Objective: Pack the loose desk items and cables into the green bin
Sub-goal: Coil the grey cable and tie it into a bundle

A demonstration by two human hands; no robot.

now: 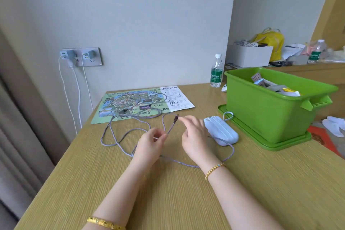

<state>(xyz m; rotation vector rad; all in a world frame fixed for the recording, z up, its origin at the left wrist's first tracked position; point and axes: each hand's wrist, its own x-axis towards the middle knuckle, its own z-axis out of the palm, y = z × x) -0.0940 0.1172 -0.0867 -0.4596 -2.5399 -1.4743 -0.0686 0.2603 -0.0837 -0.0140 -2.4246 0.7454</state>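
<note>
wooden desk [186,192] is carrying everything. a printed map sheet [141,102] is lying flat at the far edge. a purple braided cable [119,137] is sprawling in loose loops, partly over the map. a pale power bank [221,130] is sitting just beside a green lid [265,144], which is bearing the green bin [261,106]. a water bottle [216,72] is standing upright behind.

The map [141,103] lies on the desk [93,173] at frame centre, the cable [119,132] looped across and below it, the power bank [221,130] to its right, and the bin [261,110] on its lid [280,145] further right, a bottle [216,73] behind.
</note>
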